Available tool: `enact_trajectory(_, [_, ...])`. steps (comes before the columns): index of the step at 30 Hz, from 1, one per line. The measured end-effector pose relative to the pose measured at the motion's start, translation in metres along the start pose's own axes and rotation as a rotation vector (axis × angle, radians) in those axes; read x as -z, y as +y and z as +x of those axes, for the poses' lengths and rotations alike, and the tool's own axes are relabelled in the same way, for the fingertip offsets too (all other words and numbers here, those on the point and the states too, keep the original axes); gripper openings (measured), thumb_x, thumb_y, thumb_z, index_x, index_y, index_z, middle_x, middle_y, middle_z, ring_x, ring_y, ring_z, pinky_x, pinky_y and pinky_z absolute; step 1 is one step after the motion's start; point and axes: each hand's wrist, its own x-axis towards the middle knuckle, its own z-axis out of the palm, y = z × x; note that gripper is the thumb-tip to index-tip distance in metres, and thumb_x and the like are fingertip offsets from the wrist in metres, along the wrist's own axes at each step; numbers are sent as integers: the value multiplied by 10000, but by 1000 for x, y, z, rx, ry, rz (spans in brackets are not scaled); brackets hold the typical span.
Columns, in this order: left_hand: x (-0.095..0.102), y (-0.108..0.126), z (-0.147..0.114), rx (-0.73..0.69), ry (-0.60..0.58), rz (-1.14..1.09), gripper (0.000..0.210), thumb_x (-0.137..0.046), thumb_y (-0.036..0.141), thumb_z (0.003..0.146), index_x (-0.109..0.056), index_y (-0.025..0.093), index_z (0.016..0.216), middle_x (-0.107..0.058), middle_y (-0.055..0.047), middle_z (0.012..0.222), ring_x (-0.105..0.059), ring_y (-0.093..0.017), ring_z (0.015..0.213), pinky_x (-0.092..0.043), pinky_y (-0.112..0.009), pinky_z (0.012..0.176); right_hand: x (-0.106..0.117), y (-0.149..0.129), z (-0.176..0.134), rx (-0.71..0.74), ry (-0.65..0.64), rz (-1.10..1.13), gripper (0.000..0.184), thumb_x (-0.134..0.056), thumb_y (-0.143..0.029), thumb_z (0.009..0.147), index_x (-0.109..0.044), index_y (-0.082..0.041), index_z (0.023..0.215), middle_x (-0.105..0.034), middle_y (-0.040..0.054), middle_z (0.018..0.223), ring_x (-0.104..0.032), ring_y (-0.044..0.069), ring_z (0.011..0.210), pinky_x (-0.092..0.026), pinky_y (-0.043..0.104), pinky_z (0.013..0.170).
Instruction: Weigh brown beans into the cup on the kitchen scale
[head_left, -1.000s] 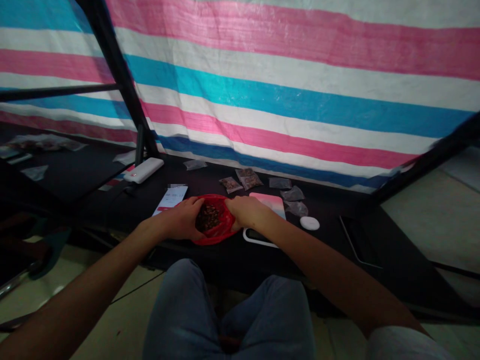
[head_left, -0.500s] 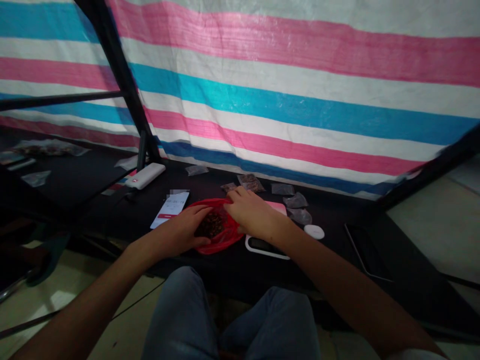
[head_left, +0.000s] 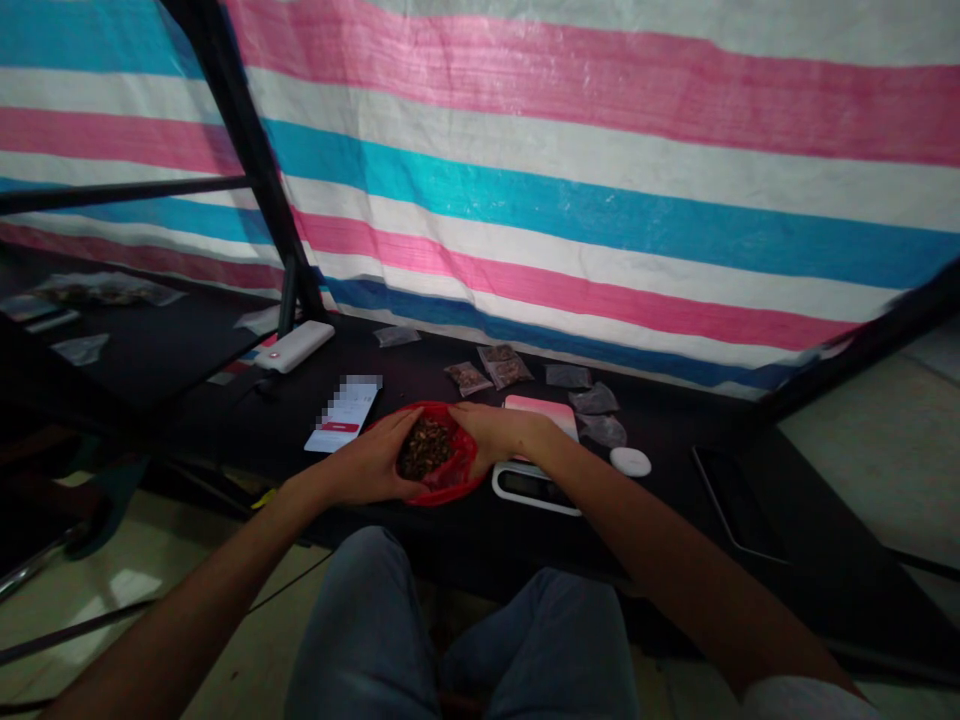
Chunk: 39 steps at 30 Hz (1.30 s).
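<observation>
A red plastic bag (head_left: 450, 488) stands open on the black table between my two hands. Small brown dried pieces (head_left: 424, 447) lie inside it. My left hand (head_left: 375, 460) is curved around the bag's left side, thumb at the near edge. On the opposite side, my right hand (head_left: 499, 435) grips the rim, its fingers partly hidden behind the red plastic. Just right of the bag, partly under my right forearm, is a small white scale (head_left: 551, 412) with a pinkish top and a dark display. Two small clear bags of brown pieces (head_left: 504, 367) lie behind the hands.
Several clear bags (head_left: 595, 399) lie behind the scale, near a white oval case (head_left: 630, 461). A dark tablet (head_left: 739, 505) is at the right. To the left are a lit phone (head_left: 341, 415) and a white power bank (head_left: 296, 347). Striped sheeting (head_left: 570, 200) hangs behind.
My right hand has drawn down and back from above the bag's far rim to its right side. The bag's mouth and the brown pieces show more plainly. My left hand stays beside it.
</observation>
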Motion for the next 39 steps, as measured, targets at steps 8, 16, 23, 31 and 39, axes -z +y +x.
enact_trajectory(8, [0,21,6,72,9,81,983,-758,492,813,-354,107,1622,-414,-230,1653,-442,-364,1514,-376,-499,1270,19,14,-7,64,-137,215,676,-939,-208,595,-733,-138,1235,-778,112,1185,-728,261,1010,-558,342,929])
enact_trajectory(16, [1,45,26,-33,-53,254,819,-697,479,885,-458,148,1595,-446,-189,1650,-439,-354,1515,-364,-493,1271,62,23,-8,-141,148,-6,315,-600,-130,958,-764,-135,1227,-782,116,1225,-730,201,1090,-517,264,920])
enact_trajectory(23, [-20,36,42,-10,-78,336,758,-596,541,952,-447,204,1613,-402,-201,1677,-377,-413,1547,-369,-592,1232,51,31,10,-311,25,-339,243,-677,-214,930,-802,-139,1124,-774,199,1203,-725,330,1153,-543,365,930])
enact_trajectory(31, [-25,45,51,101,-29,348,742,-616,545,923,-500,193,1566,-471,-214,1619,-417,-452,1502,-370,-624,1203,57,45,9,-351,212,-226,315,-521,-316,1038,-755,-121,1120,-777,188,1138,-731,285,1042,-513,323,837])
enact_trajectory(39, [8,60,46,86,240,-17,489,-529,506,978,-684,159,1287,-707,-153,1331,-664,-307,1224,-491,-427,1082,82,42,-7,-393,511,427,285,-508,-289,946,-672,-139,768,-654,21,682,-559,122,594,-386,242,569])
